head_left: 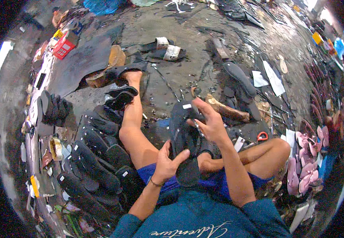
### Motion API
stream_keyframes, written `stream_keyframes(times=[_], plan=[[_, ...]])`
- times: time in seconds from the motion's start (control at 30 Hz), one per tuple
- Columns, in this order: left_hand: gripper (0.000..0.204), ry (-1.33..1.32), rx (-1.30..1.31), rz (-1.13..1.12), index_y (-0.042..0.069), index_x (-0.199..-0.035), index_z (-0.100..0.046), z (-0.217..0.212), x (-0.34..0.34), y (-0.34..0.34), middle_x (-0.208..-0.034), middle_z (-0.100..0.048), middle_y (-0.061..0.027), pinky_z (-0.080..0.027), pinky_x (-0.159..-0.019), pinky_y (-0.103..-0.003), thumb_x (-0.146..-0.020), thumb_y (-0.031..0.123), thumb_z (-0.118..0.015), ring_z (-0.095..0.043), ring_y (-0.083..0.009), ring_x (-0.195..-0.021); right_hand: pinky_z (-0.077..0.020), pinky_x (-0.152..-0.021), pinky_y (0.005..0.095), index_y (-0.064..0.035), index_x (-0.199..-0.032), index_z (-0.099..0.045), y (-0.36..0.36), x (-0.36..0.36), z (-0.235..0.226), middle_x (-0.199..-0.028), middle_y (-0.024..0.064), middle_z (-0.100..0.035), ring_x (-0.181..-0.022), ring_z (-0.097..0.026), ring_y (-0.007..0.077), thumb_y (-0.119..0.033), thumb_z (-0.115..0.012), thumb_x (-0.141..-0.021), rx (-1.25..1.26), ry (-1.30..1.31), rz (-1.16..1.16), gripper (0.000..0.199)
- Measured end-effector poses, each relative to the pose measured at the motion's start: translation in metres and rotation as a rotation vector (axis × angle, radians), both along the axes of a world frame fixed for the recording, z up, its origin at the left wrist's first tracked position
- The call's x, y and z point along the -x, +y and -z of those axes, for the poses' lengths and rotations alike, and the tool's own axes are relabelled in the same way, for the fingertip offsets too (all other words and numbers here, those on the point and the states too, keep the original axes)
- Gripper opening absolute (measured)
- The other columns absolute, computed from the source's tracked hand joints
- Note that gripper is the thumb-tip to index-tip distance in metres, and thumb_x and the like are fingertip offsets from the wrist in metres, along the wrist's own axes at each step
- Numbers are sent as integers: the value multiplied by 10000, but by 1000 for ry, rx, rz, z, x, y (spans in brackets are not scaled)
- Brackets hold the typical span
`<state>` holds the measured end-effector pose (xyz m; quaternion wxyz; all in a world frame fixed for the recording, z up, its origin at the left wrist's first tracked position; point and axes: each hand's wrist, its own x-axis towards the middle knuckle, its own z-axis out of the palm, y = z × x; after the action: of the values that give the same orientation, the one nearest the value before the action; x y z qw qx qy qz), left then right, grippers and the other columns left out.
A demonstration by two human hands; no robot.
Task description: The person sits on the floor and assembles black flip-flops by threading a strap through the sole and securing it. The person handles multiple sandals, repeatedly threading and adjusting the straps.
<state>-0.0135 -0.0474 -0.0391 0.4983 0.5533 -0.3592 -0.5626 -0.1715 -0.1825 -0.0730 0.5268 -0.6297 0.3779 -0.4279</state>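
A long black sandal sole (187, 168) with a small white label near its far end lies lengthwise over my lap. My left hand (165, 163) is closed on its left edge, the thumb pressed across the top. At the far right part of the sole, my right hand (211, 123) has its fingers bent and the thumb over the surface. A thin, shiny metallic tool (197, 126) shows beneath those fingers; its full shape is hidden by the hand.
Many black soles (94, 166) are heaped at my left. Pink sandals (306, 174) lie at the right. A wooden-handled tool (229, 111), a red ring-shaped thing (262, 136) and a pair of white-strapped sandals (172, 52) are on the floor. A red box (64, 45) stands far left.
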Motion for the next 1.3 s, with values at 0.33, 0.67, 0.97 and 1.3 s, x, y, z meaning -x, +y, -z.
stream_keyframes(times=[0.33, 0.67, 0.97, 1.3], plan=[[272, 99, -42, -245, 16, -1210, -585, 0, -30, -27, -1008, -683, -40, -543, -763, -274, -949, 77, -628, -643, -121, -848, -393, -599, 193, -72, -983, -596, 51, -24, 21, -804, -70, -506, -675, -469, 37, -123, -618, -964, -929, -340, -473, 59], [781, -595, 125, -431, -85, -1487, -280, 0, -158, -68, -1499, -390, -191, -294, -1147, -381, -906, 192, -721, -411, -271, -1344, -504, -910, 472, 0, -1177, -641, -98, -30, 83, -1122, 217, -669, -1035, -642, 367, -285, -697, -830, 149, 545, 36, 453], [776, -1098, 135, -587, 58, -1534, -284, -11, -217, -6, -1538, -386, -128, -349, -1100, -472, -911, 233, -713, -444, -299, -1351, -264, -1097, 640, -179, -1584, 9, -215, 204, 141, -1592, 276, -148, -1442, -221, 475, -563, -872, -618, -362, 1398, 376, 1363], [472, 135, -129, -6, -13, -1369, -471, 118, 25, -188, -1229, -641, -133, -468, -965, -379, -1009, 273, -576, -606, -236, -1111, -364, -1106, 403, 48, -1469, -289, -177, 97, 94, -1406, 302, -454, -1301, -463, 366, -310, -677, -748, -403, 256, 124, 894]])
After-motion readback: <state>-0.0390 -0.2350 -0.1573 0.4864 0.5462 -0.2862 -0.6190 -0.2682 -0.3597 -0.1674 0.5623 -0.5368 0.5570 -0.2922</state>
